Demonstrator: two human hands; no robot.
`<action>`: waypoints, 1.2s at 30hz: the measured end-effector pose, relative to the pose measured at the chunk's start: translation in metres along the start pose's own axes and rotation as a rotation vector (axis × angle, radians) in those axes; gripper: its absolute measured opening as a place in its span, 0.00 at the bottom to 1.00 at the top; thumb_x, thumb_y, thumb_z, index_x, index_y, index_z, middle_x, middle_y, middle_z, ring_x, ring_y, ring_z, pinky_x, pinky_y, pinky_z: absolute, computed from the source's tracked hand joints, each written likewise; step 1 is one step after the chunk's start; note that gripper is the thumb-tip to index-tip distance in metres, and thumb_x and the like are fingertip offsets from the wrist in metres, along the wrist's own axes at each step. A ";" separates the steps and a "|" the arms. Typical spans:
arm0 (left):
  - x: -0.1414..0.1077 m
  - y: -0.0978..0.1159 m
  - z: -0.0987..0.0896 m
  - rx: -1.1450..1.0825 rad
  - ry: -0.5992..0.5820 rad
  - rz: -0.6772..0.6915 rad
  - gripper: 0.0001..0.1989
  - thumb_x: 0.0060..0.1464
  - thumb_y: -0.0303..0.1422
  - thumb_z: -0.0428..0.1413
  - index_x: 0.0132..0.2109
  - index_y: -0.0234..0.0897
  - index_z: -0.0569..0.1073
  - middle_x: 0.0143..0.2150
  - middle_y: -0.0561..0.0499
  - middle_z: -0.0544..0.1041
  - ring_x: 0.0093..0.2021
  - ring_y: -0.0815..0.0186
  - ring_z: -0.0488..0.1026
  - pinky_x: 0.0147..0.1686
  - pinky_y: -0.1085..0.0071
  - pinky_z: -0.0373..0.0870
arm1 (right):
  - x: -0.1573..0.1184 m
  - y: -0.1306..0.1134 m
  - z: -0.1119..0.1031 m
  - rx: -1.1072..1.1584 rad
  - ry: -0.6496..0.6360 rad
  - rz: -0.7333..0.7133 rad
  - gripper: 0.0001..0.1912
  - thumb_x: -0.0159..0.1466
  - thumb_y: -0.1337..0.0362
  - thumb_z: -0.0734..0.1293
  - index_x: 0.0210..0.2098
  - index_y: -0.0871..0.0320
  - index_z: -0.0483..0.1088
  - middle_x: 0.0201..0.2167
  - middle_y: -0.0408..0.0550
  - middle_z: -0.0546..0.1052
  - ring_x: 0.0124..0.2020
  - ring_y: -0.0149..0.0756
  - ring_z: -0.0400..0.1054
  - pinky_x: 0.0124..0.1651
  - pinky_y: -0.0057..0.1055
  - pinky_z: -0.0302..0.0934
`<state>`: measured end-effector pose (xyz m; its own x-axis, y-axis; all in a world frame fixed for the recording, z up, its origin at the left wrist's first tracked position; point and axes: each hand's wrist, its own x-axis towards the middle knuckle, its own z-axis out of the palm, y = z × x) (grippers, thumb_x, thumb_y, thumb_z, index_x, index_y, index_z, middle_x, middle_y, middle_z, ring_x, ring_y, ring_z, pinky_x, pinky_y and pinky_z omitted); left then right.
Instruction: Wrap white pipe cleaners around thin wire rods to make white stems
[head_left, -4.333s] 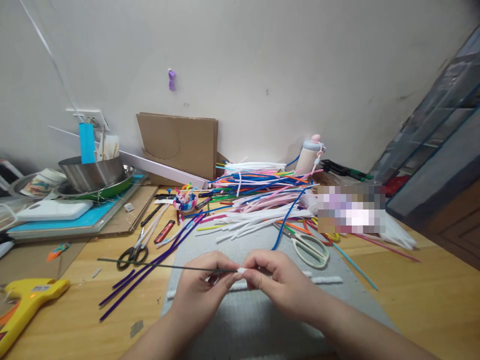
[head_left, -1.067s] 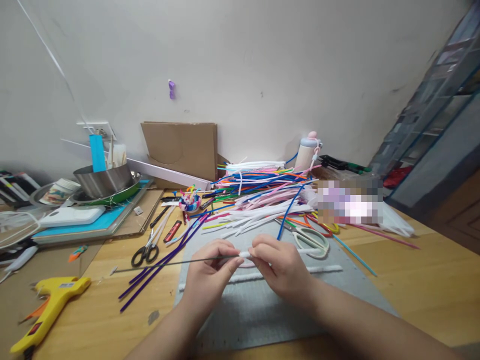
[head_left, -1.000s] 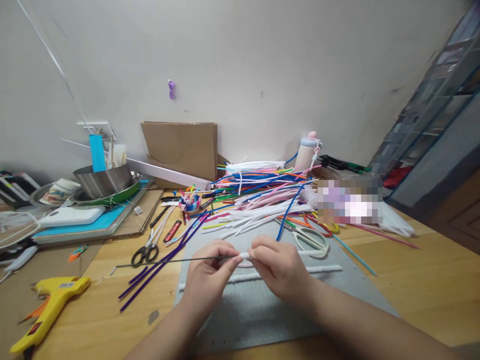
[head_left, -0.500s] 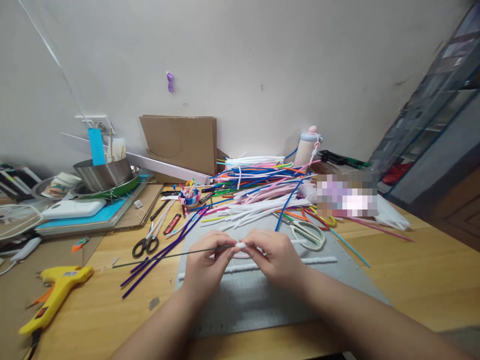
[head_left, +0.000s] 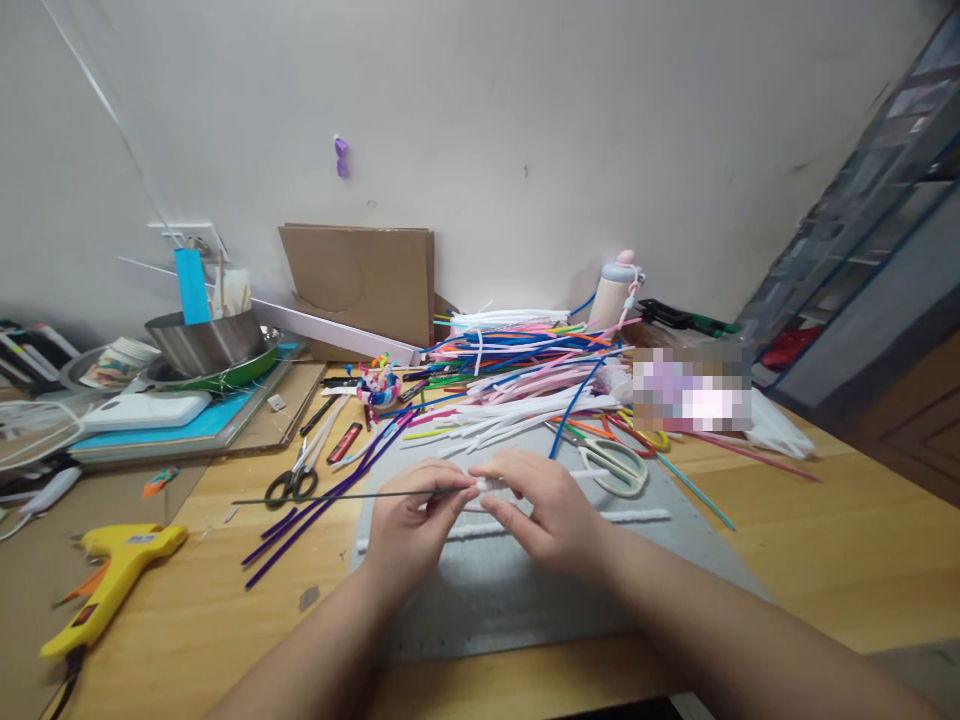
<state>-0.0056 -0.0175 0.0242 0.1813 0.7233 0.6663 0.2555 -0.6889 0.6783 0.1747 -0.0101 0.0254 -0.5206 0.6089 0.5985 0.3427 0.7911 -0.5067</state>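
My left hand pinches a thin dark stem wire that runs out leftward past the scissors. A small white fuzzy bit sits at the wire's right end, by my left fingertips. My right hand is beside it, thumb and forefinger spread on either side of the white bit; whether a finger touches it I cannot tell. Below the hands a white pipe cleaner lies across the grey cutting mat, partly hidden by them.
Black-handled scissors and purple pipe cleaners lie to the left, with a yellow glue gun further out. Behind are heaped coloured pipe cleaners. Pale-handled scissors rest at the right, and a bottle stands by the wall.
My right thumb and forefinger have parted from their pinch at the white bit. The wire's left end has risen a little. My left hand still holds the wire.
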 end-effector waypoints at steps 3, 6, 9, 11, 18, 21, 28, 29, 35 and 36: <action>0.001 -0.001 -0.003 0.008 0.005 0.046 0.04 0.49 0.24 0.59 0.33 0.36 0.75 0.29 0.50 0.76 0.32 0.67 0.73 0.34 0.71 0.70 | 0.003 -0.001 -0.005 -0.008 -0.064 -0.022 0.09 0.66 0.68 0.56 0.42 0.58 0.66 0.35 0.50 0.73 0.38 0.36 0.65 0.41 0.32 0.58; 0.001 0.000 -0.003 0.017 0.027 0.005 0.04 0.48 0.26 0.60 0.34 0.36 0.74 0.30 0.49 0.76 0.33 0.66 0.73 0.33 0.71 0.70 | 0.002 0.001 -0.005 0.000 -0.031 -0.019 0.09 0.66 0.69 0.56 0.39 0.58 0.67 0.31 0.48 0.72 0.34 0.34 0.65 0.38 0.30 0.58; 0.001 0.001 -0.001 0.022 0.088 -0.029 0.05 0.47 0.27 0.61 0.33 0.36 0.74 0.31 0.49 0.74 0.33 0.65 0.72 0.31 0.72 0.70 | 0.000 0.003 -0.002 0.029 0.015 -0.025 0.08 0.66 0.69 0.58 0.40 0.58 0.67 0.32 0.48 0.73 0.35 0.34 0.65 0.39 0.30 0.58; 0.001 0.002 0.000 0.009 0.086 -0.002 0.03 0.47 0.26 0.61 0.32 0.35 0.74 0.30 0.49 0.73 0.33 0.66 0.72 0.31 0.72 0.69 | 0.000 0.003 0.000 0.040 0.030 -0.020 0.07 0.65 0.70 0.58 0.39 0.58 0.67 0.31 0.48 0.72 0.34 0.33 0.65 0.38 0.29 0.58; -0.001 0.000 0.001 -0.020 0.054 0.023 0.05 0.48 0.23 0.60 0.33 0.35 0.74 0.30 0.50 0.73 0.32 0.69 0.71 0.29 0.75 0.67 | -0.005 0.004 0.006 0.035 0.077 0.083 0.04 0.64 0.68 0.61 0.32 0.57 0.64 0.26 0.44 0.69 0.26 0.30 0.61 0.30 0.27 0.54; -0.002 0.001 0.001 -0.008 0.023 0.031 0.05 0.48 0.23 0.59 0.33 0.35 0.73 0.30 0.50 0.73 0.32 0.69 0.71 0.31 0.74 0.68 | -0.007 0.005 0.008 0.053 0.090 0.094 0.06 0.63 0.68 0.61 0.29 0.57 0.62 0.25 0.43 0.68 0.25 0.29 0.60 0.29 0.26 0.53; 0.001 0.006 -0.003 0.032 0.002 0.055 0.05 0.50 0.21 0.57 0.32 0.35 0.72 0.30 0.50 0.73 0.32 0.68 0.71 0.33 0.73 0.68 | 0.000 0.000 -0.003 0.021 -0.044 0.112 0.07 0.65 0.62 0.59 0.41 0.57 0.65 0.34 0.47 0.72 0.32 0.32 0.64 0.35 0.29 0.57; 0.002 0.006 -0.004 0.043 0.005 0.065 0.05 0.50 0.21 0.57 0.32 0.35 0.72 0.30 0.50 0.73 0.32 0.68 0.71 0.33 0.73 0.68 | 0.001 -0.001 -0.005 0.011 -0.077 0.098 0.08 0.66 0.63 0.58 0.42 0.57 0.66 0.34 0.47 0.72 0.34 0.33 0.65 0.36 0.29 0.56; 0.001 0.002 -0.003 0.033 0.044 0.048 0.05 0.49 0.22 0.59 0.33 0.36 0.73 0.30 0.51 0.74 0.33 0.68 0.72 0.33 0.72 0.68 | 0.002 -0.001 -0.003 0.018 -0.006 0.094 0.11 0.66 0.63 0.58 0.31 0.58 0.67 0.26 0.45 0.70 0.30 0.32 0.62 0.34 0.28 0.54; 0.000 0.001 -0.002 0.024 0.054 0.032 0.05 0.49 0.22 0.59 0.33 0.36 0.73 0.30 0.51 0.74 0.33 0.68 0.72 0.34 0.72 0.68 | 0.002 -0.001 -0.002 0.025 0.023 0.095 0.10 0.66 0.64 0.59 0.31 0.58 0.67 0.26 0.45 0.70 0.30 0.31 0.62 0.34 0.28 0.53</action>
<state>-0.0072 -0.0181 0.0250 0.1380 0.6971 0.7036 0.2730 -0.7096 0.6495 0.1752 -0.0094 0.0282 -0.4685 0.6828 0.5606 0.3704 0.7280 -0.5770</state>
